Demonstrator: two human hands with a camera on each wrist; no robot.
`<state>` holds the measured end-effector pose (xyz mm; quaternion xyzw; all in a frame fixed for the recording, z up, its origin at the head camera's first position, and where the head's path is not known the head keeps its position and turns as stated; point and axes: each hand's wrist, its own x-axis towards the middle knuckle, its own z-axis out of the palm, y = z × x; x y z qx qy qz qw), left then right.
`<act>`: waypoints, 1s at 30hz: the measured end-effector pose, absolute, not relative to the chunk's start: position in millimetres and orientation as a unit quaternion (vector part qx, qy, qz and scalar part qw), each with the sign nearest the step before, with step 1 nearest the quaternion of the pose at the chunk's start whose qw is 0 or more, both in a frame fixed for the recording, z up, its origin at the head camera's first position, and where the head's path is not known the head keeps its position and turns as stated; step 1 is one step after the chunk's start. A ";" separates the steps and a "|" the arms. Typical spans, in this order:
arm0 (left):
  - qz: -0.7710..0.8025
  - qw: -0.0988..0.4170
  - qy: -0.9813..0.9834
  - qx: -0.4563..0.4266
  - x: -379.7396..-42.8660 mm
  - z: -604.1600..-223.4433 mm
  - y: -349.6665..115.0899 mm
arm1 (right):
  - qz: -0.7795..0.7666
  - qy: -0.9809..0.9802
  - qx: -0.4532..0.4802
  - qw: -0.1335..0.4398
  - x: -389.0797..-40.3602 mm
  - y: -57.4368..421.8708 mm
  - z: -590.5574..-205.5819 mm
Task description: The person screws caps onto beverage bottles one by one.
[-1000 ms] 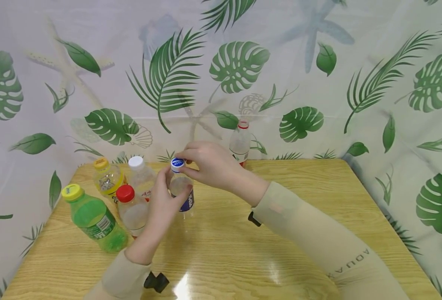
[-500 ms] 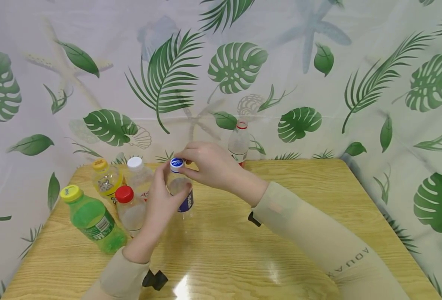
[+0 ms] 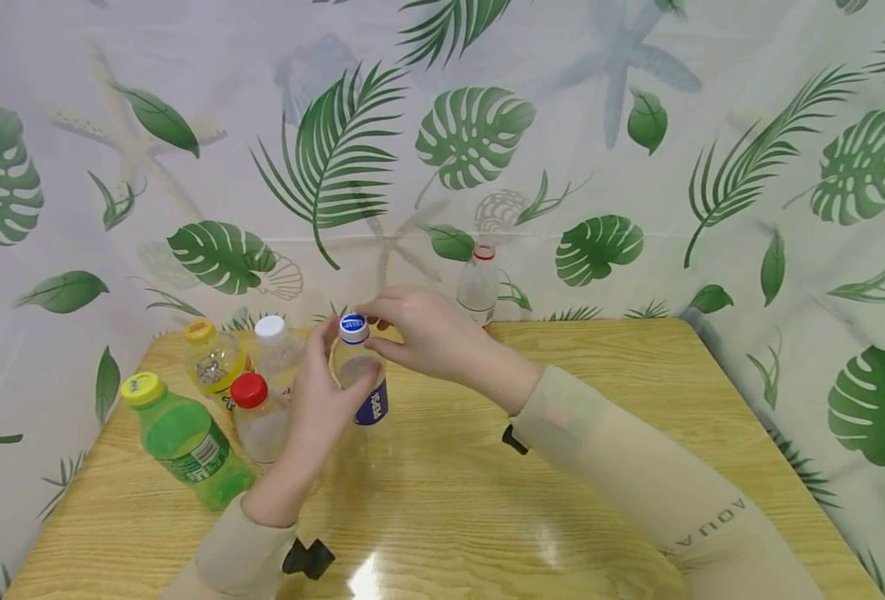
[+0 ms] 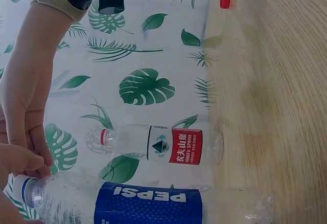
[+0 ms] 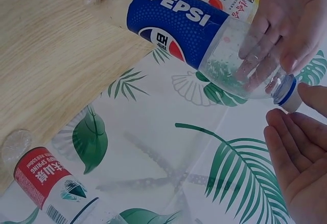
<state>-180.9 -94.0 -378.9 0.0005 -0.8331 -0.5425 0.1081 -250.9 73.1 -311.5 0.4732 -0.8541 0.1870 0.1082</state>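
A clear Pepsi bottle (image 3: 371, 404) with a blue label stands upright on the table in the head view. My left hand (image 3: 318, 396) grips its upper part, fingers behind and thumb in front. Its white-and-blue cap (image 3: 353, 327) is on the neck. My right hand (image 3: 427, 333) has thumb and fingertips at two sides of that cap, seen close up in the right wrist view, where the cap (image 5: 292, 98) shows between them. In the left wrist view the Pepsi label (image 4: 148, 203) lies across the bottom, and the right hand (image 4: 28, 101) comes down from the upper left.
To the left stand a green bottle (image 3: 187, 442), a red-capped bottle (image 3: 262, 425), a yellow-capped bottle (image 3: 217, 358) and a white-capped bottle (image 3: 277, 350). An uncapped Nongfu Spring bottle (image 3: 477, 283) stands behind. A red cap (image 4: 225, 1) lies on the table (image 3: 562, 467).
The right hand's thumb and fingers have shifted slightly right and loosened about the cap. The Pepsi bottle has turned a little, so more lettering shows. The left hand keeps its hold.
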 end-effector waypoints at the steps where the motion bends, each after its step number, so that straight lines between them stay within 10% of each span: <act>1: -0.541 0.108 -0.834 0.002 -180.7 -377.8 -94.3 | 0.184 -0.856 0.472 0.106 -250.7 73.8 -310.6; 30: -0.518 0.185 -0.828 -0.107 -179.6 -316.3 -78.0 | 0.150 -0.878 0.441 0.112 -251.1 111.0 -290.6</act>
